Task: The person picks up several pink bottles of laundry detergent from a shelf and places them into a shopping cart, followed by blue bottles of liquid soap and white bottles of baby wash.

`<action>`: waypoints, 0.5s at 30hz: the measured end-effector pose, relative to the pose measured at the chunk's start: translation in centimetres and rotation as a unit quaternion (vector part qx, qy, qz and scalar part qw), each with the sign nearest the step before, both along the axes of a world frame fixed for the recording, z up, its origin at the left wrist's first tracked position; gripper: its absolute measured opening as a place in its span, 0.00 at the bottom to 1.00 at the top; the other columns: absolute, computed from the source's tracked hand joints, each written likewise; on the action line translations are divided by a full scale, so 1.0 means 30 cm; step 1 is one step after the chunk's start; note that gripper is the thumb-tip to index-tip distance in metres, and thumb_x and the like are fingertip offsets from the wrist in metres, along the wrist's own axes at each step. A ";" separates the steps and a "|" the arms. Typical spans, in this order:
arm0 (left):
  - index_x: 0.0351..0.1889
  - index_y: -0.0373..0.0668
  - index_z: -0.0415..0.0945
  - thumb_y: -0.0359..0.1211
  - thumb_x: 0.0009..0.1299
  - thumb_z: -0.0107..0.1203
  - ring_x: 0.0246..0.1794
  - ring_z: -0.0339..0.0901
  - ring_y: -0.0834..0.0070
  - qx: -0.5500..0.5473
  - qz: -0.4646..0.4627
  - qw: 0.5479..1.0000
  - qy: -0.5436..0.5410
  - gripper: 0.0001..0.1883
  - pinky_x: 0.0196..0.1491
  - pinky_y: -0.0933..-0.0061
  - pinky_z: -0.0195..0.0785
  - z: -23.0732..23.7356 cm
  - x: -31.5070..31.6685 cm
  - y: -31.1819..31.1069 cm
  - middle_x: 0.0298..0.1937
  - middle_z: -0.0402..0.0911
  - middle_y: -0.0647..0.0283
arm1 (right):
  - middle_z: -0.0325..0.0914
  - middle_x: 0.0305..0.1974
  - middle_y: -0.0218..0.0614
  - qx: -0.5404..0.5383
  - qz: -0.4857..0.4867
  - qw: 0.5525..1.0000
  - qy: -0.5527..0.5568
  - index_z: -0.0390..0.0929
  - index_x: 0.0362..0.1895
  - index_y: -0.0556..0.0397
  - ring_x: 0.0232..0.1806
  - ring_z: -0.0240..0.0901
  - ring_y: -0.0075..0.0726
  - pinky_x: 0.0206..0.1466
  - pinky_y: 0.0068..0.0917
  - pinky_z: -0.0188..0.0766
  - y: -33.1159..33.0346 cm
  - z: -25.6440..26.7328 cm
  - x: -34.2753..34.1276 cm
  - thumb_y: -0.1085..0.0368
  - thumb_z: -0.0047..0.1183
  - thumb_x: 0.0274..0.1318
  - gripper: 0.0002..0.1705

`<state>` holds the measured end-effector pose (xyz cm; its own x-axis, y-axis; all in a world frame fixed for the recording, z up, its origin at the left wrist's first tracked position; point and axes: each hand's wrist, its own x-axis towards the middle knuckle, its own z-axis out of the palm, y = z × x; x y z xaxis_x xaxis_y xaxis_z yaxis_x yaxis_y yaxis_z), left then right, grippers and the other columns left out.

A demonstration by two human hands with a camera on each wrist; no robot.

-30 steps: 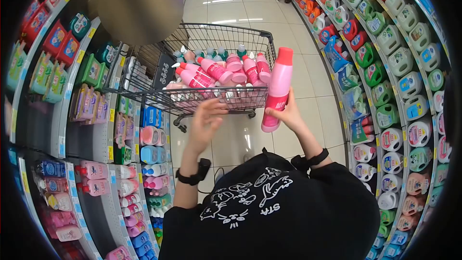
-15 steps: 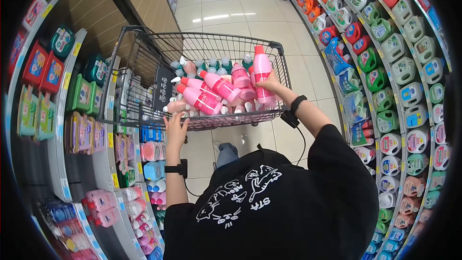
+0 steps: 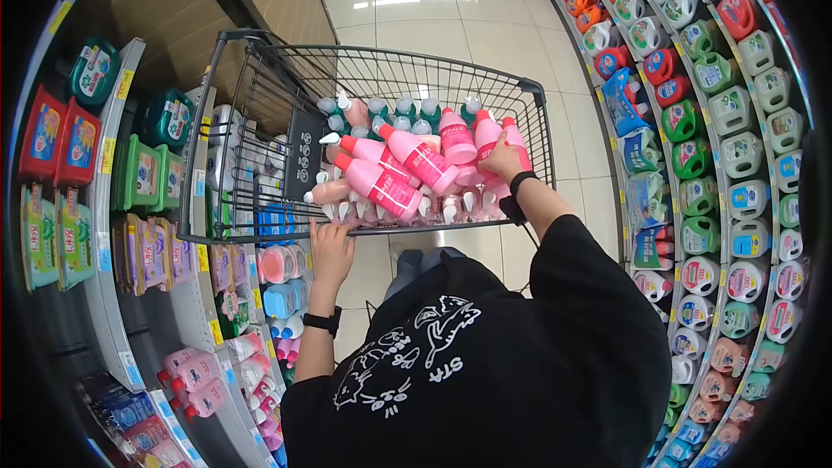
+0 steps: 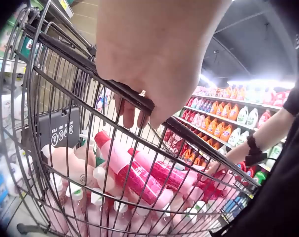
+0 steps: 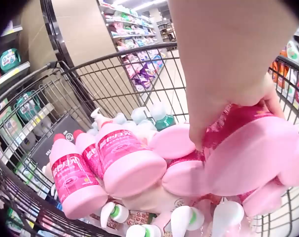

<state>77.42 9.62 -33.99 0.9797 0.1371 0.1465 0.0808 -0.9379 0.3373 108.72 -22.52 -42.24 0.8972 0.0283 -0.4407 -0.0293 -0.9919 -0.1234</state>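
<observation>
In the head view my right hand [image 3: 507, 160] reaches into the right end of the shopping cart [image 3: 416, 59]. It grips a pink bottle [image 5: 253, 155] with a dark pink label, laid among similar bottles; the right wrist view shows the fingers around its label. Several more pink bottles with red caps [image 3: 381, 186] lie in a heap to its left. On the cart's near rim rests my left hand [image 3: 331, 251], its fingers [image 4: 128, 114] curled over the dark bar in the left wrist view. White-topped pump bottles [image 5: 186, 219] stand under the heap.
Bottles with teal liquid [image 3: 405, 110] stand at the cart's far side. Shelves of detergent jugs [image 3: 728, 113] line the right; shelves with boxes and bottles [image 3: 147, 264] run along the left. Pale floor tiles [image 3: 416, 4] stretch beyond the cart.
My right hand has carried the pink bottle from in front of the cart down into its right end. The left hand, earlier raised in the air, has come to the near rim.
</observation>
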 end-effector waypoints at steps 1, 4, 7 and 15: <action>0.39 0.42 0.74 0.33 0.57 0.57 0.49 0.68 0.64 0.003 0.001 1.000 -0.002 0.13 0.70 0.52 0.37 0.005 0.003 -0.003 0.39 0.73 0.60 | 0.64 0.55 0.64 -0.010 0.016 1.000 -0.011 0.34 0.70 0.57 0.52 0.69 0.59 0.54 0.38 0.68 0.004 -0.017 0.008 0.43 0.66 0.28 0.71; 0.39 0.41 0.74 0.32 0.56 0.58 0.48 0.68 0.64 0.006 0.007 1.000 -0.013 0.13 0.70 0.51 0.38 0.012 0.007 -0.010 0.37 0.73 0.60 | 0.66 0.53 0.60 -0.075 0.053 0.995 -0.031 0.33 0.70 0.57 0.49 0.72 0.55 0.50 0.37 0.72 0.015 -0.056 0.004 0.43 0.61 0.39 0.65; 0.38 0.41 0.74 0.32 0.56 0.58 0.48 0.68 0.64 0.008 0.013 1.000 -0.017 0.13 0.69 0.50 0.38 -0.001 0.011 -0.015 0.37 0.73 0.60 | 0.67 0.51 0.58 -0.112 0.066 0.991 -0.042 0.32 0.70 0.56 0.48 0.73 0.53 0.48 0.37 0.73 0.026 -0.069 -0.014 0.45 0.60 0.42 0.62; 0.41 0.41 0.72 0.31 0.58 0.56 0.52 0.67 0.60 -0.010 0.037 0.999 -0.005 0.13 0.69 0.48 0.38 -0.014 -0.009 -0.033 0.42 0.72 0.58 | 0.64 0.54 0.57 -0.036 0.096 0.995 -0.008 0.43 0.69 0.54 0.52 0.70 0.56 0.48 0.45 0.73 -0.053 -0.010 -0.040 0.53 0.58 0.43 0.52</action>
<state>77.16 8.64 -34.41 0.9650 0.2123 0.1538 0.1462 -0.9227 0.3566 107.50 -24.11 -42.53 0.8854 0.1687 -0.4332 0.1632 -0.9853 -0.0502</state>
